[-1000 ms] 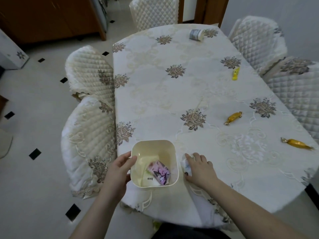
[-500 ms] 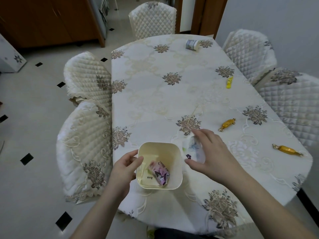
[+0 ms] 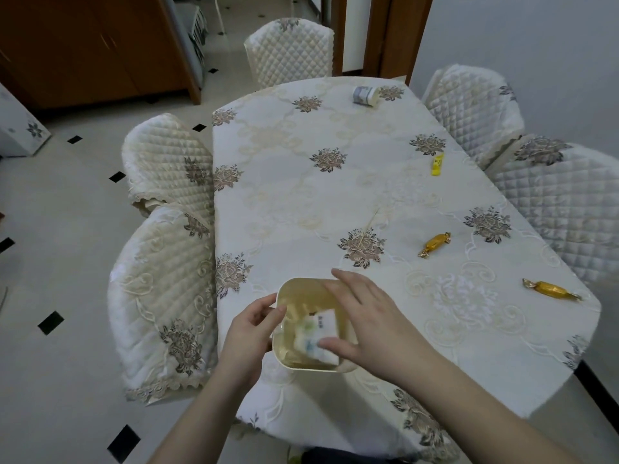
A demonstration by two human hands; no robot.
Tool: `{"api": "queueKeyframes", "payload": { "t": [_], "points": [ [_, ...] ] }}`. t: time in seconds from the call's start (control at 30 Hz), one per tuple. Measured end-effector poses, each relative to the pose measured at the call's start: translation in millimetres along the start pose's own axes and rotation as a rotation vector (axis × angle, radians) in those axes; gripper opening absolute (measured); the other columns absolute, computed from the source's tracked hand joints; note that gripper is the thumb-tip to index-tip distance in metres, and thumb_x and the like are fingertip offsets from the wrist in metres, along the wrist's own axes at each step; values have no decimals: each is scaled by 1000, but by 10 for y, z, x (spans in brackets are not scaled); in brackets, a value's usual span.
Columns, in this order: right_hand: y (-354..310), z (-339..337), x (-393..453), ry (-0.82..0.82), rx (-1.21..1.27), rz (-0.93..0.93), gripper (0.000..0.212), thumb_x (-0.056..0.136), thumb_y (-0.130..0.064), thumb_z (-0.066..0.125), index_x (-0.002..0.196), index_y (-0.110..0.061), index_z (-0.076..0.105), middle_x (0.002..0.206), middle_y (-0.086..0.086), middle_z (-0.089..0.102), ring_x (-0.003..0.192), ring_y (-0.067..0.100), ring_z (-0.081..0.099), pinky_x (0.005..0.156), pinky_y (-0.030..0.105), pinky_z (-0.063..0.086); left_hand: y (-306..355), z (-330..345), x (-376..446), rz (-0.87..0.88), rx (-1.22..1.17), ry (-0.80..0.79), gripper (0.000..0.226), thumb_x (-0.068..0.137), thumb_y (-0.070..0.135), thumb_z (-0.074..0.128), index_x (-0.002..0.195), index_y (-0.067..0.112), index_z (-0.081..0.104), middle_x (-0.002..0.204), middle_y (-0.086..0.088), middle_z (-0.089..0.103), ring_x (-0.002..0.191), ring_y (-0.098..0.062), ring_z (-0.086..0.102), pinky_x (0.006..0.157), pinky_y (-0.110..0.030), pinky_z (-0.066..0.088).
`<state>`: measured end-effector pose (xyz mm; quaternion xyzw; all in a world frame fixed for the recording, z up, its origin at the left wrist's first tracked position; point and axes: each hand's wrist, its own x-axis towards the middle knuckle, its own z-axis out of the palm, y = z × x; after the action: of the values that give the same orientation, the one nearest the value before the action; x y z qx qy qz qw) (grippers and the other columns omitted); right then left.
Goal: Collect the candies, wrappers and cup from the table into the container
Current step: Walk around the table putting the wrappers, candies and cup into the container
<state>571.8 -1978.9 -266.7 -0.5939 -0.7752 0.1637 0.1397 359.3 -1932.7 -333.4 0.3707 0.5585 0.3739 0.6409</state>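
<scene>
A long table under a cream cloth with brown flower prints is filling most of the view, with quilted chairs standing around it. At its near edge a cream, square-cornered container is sitting on the cloth, and both hands are meeting there. The left hand is gripping the container's left wall, its thumb hooking over the rim and its fingers curling round the outside, the forearm reaching up from the lower left. The right hand is hanging over the container's open top, palm down, fingers spreading fairly wide toward the far rim while its thumb is pressing on a white wrapper inside the container; whether the fingers underneath are also pinching the wrapper cannot be told. The wrapper is showing pale green and blue markings and a dark smudge of print, all too blurred to read. Farther out, to the right, two gold-wrapped candies are lying well apart: one near the middle right, the other close to the right edge. A small yellow wrapper is lying beyond them. At the far end a cup is lying on its side, its grey label unreadable.
</scene>
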Motion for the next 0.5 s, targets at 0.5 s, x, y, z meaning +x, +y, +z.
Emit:
{"api": "queueKeyframes", "payload": {
  "t": [0.5],
  "points": [
    [749, -242, 239, 155, 9, 289, 55, 93, -40, 54, 142, -20, 40, 148, 2, 38, 135, 21, 31, 109, 37, 29, 76, 103, 135, -5, -7, 62, 26, 95, 14, 66, 120, 17, 70, 116, -33, 61, 87, -22, 66, 62, -29, 59]
  ]
}}
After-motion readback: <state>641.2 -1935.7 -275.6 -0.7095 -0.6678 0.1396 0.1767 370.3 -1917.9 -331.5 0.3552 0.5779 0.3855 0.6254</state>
